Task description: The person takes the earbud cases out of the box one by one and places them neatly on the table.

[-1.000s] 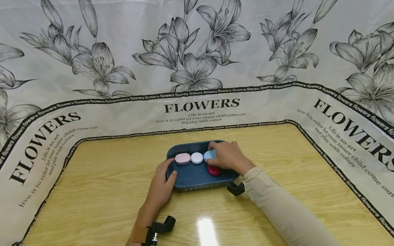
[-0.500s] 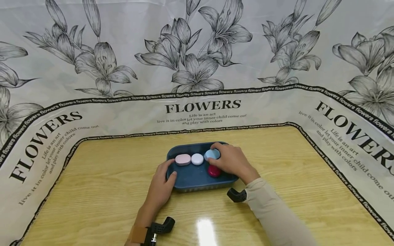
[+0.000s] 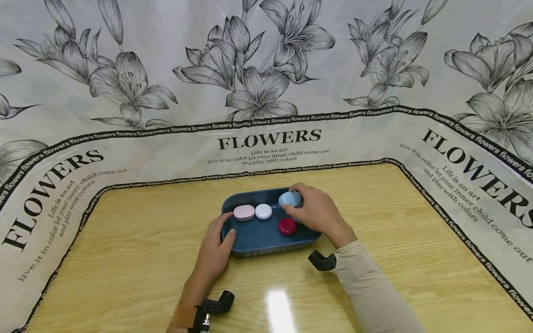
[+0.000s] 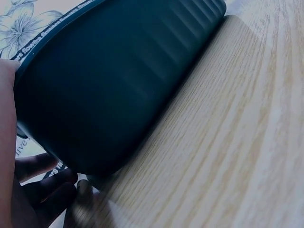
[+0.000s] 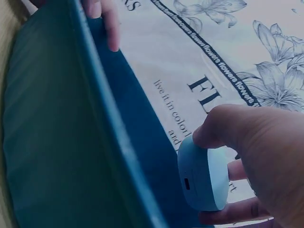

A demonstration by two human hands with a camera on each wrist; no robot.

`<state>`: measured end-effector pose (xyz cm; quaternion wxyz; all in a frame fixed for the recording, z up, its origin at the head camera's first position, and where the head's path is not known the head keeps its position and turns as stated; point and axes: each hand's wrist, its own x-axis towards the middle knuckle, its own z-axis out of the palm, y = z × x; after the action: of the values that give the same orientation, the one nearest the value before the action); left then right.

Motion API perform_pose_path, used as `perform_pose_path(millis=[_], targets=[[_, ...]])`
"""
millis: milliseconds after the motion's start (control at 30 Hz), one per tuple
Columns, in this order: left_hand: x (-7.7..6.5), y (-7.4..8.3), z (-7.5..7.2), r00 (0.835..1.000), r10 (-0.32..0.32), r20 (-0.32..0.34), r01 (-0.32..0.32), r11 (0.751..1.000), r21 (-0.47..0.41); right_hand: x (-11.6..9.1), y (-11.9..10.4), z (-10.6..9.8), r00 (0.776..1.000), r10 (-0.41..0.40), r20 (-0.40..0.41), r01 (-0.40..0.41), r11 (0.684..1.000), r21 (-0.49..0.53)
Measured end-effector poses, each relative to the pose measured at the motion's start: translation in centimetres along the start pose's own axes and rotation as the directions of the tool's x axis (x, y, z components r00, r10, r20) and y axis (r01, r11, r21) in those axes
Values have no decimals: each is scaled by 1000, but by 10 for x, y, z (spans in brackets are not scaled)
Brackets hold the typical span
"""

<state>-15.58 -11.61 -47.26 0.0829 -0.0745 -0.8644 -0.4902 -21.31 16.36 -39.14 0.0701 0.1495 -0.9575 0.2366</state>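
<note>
In the head view, my right hand [image 3: 318,208] pinches a light blue earbud case [image 3: 289,199] between thumb and fingers, over the right part of a blue plastic bin [image 3: 250,240]. The right wrist view shows a small port on the case [image 5: 205,175]. My left hand [image 3: 215,245] holds the bin's left end, with thumb and index finger over the rim; in the left wrist view its other fingers [image 4: 52,190] lie outside, near the base. A pink oblong case [image 3: 244,212], a white round case [image 3: 263,212] and a glossy dark red round case [image 3: 287,226] lie in the bin.
The bin stands on a wood-grain table [image 3: 137,249]. Behind it and along both sides hangs a white cloth [image 3: 266,157] printed with flowers and lettering. A black wrist camera mount [image 3: 322,260] sits close to the bin's front right corner.
My right hand has moved the light blue case up and away from the white and red cases, toward the bin's far right corner. My left hand keeps its hold on the bin.
</note>
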Motion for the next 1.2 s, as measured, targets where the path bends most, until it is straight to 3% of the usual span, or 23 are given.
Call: perform_pose_path(millis=[400,733,1200], targets=[[0,-3,-3,1000,10,-1,-10,1000,-8,-2,6,-2,998,9,-65,-2,995,103],[1,-1,-3,1000,12,5,-11,1000,-12,-10,13,-4,987,-11,-159,31,992,123],[1,0,-3,1000,11,14,-11,1000,-15,-13,27,-8,945,-83,-316,138,978,155]])
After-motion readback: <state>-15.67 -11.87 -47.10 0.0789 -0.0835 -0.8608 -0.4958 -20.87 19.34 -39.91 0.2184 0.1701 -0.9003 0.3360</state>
